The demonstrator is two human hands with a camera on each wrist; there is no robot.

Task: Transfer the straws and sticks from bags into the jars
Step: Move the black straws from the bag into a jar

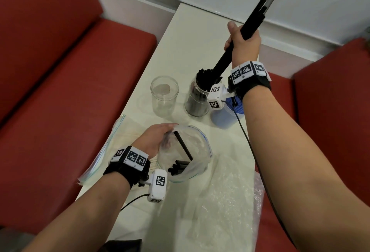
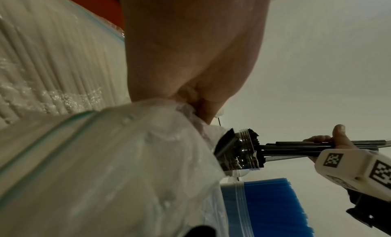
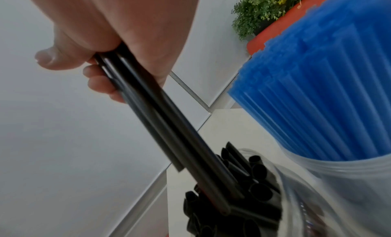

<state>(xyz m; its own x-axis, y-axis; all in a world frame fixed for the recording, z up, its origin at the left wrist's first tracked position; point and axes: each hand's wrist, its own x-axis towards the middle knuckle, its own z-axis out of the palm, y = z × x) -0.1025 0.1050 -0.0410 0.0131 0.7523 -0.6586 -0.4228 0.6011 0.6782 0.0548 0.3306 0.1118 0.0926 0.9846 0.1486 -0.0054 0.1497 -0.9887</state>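
- Red upholstered benches flank a narrow white table that runs away toward a pale wall.
- At the table's left edge lies a flat zip bag of pale sticks, seen close in the left wrist view as a ribbed cream bundle under clear plastic.
- Beside it, the left hand pinches the rim of an open clear bag, fingers curled over the plastic and holding its mouth wide.
- Inside that bag a few black straws lie at the bottom, and one more leans upright against the side.
- Farther back stands an empty clear jar, upright and apart from the bag.
- Just right of it is a second clear jar, already packed with black straws whose cut ends stick up past the rim.
- The right hand is closed in a fist round a bundle of black straws, thumb up, well above the table.
- The bundle slants down to the left; its lower ends reach in among the straws of the packed jar, as the right wrist view shows.
- Partly hidden behind the right wrist stands a jar of blue straws, just beside the black one; it is full, as the right wrist view shows.
- Crumpled clear plastic wrap lies on the near right part of the table.
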